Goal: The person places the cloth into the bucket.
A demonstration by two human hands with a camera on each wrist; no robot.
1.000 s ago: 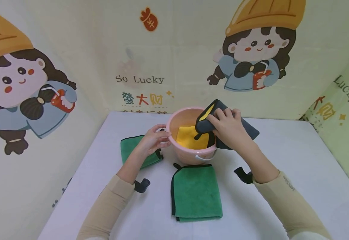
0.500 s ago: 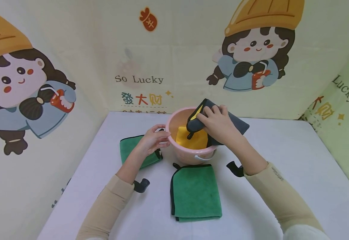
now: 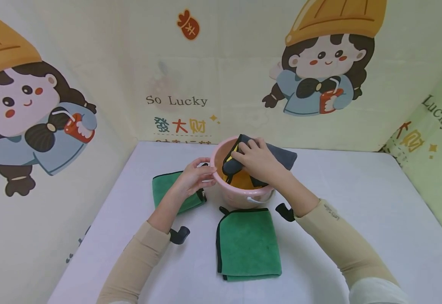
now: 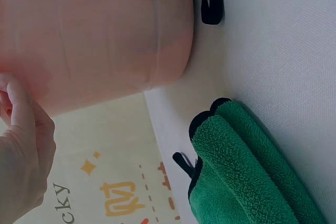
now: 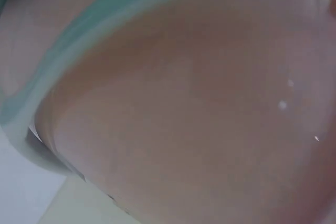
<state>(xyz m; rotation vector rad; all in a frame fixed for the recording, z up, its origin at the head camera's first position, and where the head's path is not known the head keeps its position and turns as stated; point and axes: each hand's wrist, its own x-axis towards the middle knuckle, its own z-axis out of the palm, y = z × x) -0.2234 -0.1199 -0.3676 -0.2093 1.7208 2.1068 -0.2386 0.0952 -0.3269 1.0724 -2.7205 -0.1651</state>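
A person in beige sleeves point(image 3: 137, 258) works with both hands over a pink bucket point(image 3: 240, 198) on a white desk point(image 3: 357, 185). The right hand point(image 3: 259, 162) is closed around a folded dark grey towel point(image 3: 286, 156), fingers bent over its top. That towel is tilted across the bucket's mouth: its near end, showing a little yellow lining and a black loop, dips inside the rim, while its far end sticks out past the rim on the right. Beneath it, partly hidden, a yellow cloth point(image 3: 240, 181) lies in the bucket. The left hand point(image 3: 195, 178) holds the rim at the left side, its fingers bent against the edge. A pale handle point(image 3: 257, 200) hangs down the bucket's front; in the right wrist view it is a blurred band across the pink wall.

Two folded green towels with black edging lie on the desk: the front towel point(image 3: 249, 245) just in front of the bucket, the side towel point(image 3: 168, 185) to its left, partly covered by the left forearm. Behind, a cream backdrop point(image 3: 243, 84) carries cartoon figures in orange hats point(image 3: 338, 19) and the words "So Lucky" point(image 3: 177, 100).
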